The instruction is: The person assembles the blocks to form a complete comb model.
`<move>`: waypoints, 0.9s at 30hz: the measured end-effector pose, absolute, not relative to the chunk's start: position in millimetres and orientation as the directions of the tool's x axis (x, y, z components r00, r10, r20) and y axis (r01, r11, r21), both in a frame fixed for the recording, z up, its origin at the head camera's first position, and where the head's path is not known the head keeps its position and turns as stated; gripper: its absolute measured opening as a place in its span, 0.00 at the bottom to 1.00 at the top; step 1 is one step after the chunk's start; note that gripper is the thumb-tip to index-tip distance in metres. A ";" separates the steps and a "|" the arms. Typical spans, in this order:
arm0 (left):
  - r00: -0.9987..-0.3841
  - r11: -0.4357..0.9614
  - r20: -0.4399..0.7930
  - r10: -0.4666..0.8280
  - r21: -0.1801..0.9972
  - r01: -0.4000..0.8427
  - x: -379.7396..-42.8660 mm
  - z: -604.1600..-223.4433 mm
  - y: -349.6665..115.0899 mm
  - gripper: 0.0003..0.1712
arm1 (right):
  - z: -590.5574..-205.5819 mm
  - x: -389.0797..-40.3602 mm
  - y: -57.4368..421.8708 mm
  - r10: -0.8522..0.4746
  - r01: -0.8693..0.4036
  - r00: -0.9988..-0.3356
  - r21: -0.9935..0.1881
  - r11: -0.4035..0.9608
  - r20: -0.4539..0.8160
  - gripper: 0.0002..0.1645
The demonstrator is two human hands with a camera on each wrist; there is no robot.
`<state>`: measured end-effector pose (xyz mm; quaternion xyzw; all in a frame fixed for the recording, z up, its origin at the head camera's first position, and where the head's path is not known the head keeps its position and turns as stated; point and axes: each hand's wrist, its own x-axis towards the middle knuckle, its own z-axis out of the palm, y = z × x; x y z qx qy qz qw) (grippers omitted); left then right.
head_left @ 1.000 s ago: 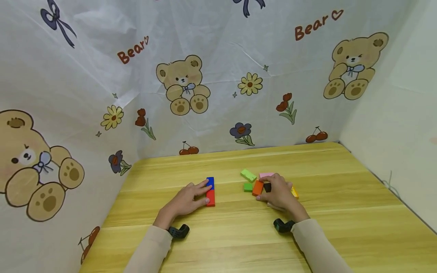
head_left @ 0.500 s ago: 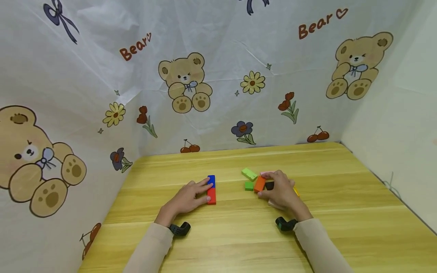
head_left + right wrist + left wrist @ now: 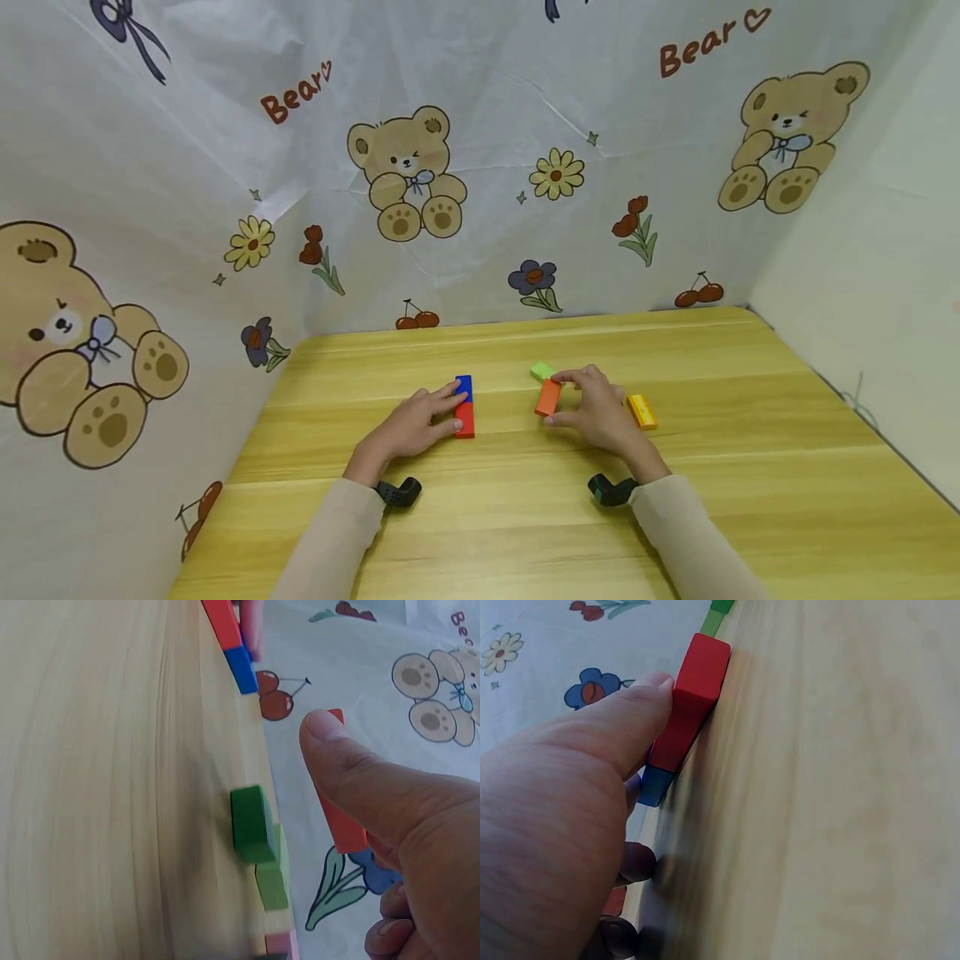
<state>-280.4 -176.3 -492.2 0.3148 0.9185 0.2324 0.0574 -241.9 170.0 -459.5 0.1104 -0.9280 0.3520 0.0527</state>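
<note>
A red block (image 3: 466, 422) and a blue block (image 3: 466, 387) lie end to end in a line on the table. My left hand (image 3: 411, 425) rests at their left side, thumb touching the red one and fingertips on the blue one. Between thumb and fingers, my right hand (image 3: 598, 410) pinches an orange block (image 3: 548, 398), held above the table in the right wrist view. Below it there, a dark green block (image 3: 253, 825) stands beside a light green block (image 3: 273, 881). Part of the light green one shows behind the orange block in the head view.
A yellow block (image 3: 642, 412) lies right of my right hand. A pink block (image 3: 279, 944) is partly visible at the bottom of the right wrist view. Behind the wooden table (image 3: 510, 517) hangs a bear-patterned cloth (image 3: 480, 275); a plain pale wall (image 3: 862, 250) stands at the right.
My right hand has lifted the orange block and moved it left, over the green blocks. The yellow block is now more exposed. My left hand stays at the red and blue blocks.
</note>
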 end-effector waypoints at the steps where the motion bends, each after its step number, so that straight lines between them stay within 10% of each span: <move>1: -0.795 0.693 0.039 0.605 0.466 0.550 -280.9 -492.1 -176.0 0.35 | -458.9 -242.1 166.4 -0.173 -0.244 -0.970 -0.644 0.725 0.173 0.39; 27: -0.841 0.698 -0.046 0.539 0.583 0.416 -288.1 -484.1 -168.4 0.36 | -466.3 -241.6 90.3 -0.332 -0.256 -0.940 -0.809 0.530 0.080 0.36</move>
